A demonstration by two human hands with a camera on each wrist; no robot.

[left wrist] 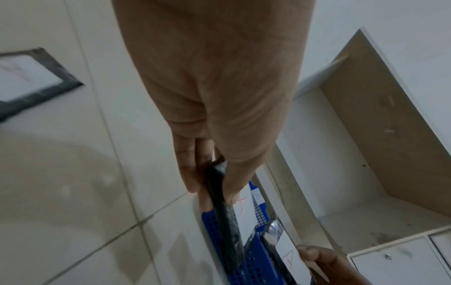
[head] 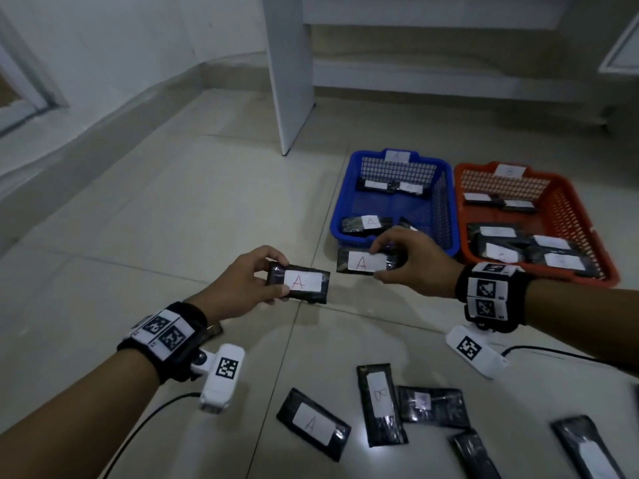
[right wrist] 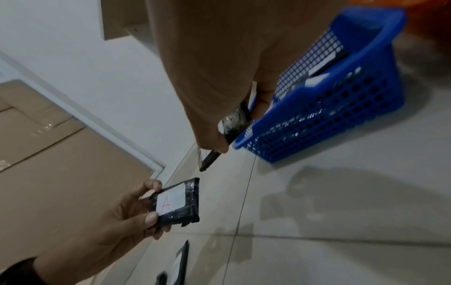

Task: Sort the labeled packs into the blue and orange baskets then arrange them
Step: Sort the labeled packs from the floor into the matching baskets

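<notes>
Each hand pinches an A-labelled pack lengthwise across: the right hand (head: 411, 261) with its pack (head: 366, 261) hangs nearer the blue basket (head: 446, 209), at its twelve o'clock, the left hand (head: 249, 281) with its pack (head: 301, 283) farther off.

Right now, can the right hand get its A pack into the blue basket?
Probably yes. The right hand grips its A pack just in front of the blue basket, at its near rim, and nothing stands between them. Floor space shows in the basket's middle.
</notes>
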